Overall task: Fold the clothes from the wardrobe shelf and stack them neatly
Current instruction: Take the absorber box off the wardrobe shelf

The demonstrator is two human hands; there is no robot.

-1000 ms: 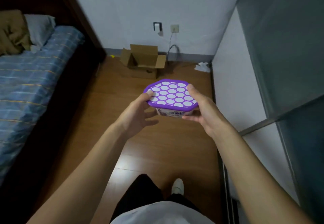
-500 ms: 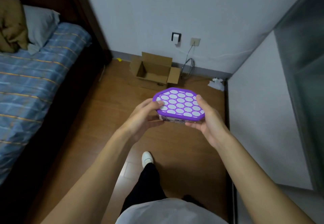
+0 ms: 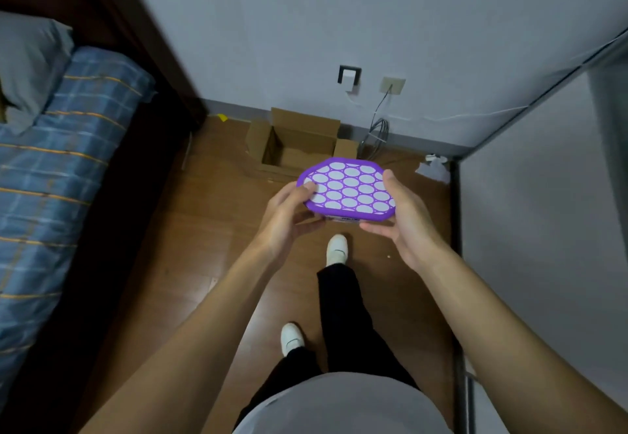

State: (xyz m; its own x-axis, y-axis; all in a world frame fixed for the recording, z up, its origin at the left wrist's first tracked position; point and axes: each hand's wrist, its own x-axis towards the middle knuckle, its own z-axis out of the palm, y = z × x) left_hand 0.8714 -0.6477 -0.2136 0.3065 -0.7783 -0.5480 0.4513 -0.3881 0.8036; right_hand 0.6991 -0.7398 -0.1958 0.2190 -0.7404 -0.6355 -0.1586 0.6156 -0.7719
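The left hand (image 3: 285, 219) and right hand (image 3: 404, 219) clasped the tub (image 3: 346, 188) by opposite rims, on the near side of the box (image 3: 299, 144); no clothes showed, so it was best kept level and set aside promptly.

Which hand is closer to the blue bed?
Left. The left hand holds the purple-lidded tub on the side toward the bed; the right hand holds its far side.

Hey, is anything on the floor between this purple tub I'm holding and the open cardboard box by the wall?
Nothing visible. The left hand and right hand hold the purple tub near the cardboard box, with only bare floor showing between. Cables and crumpled paper lie off to the right.
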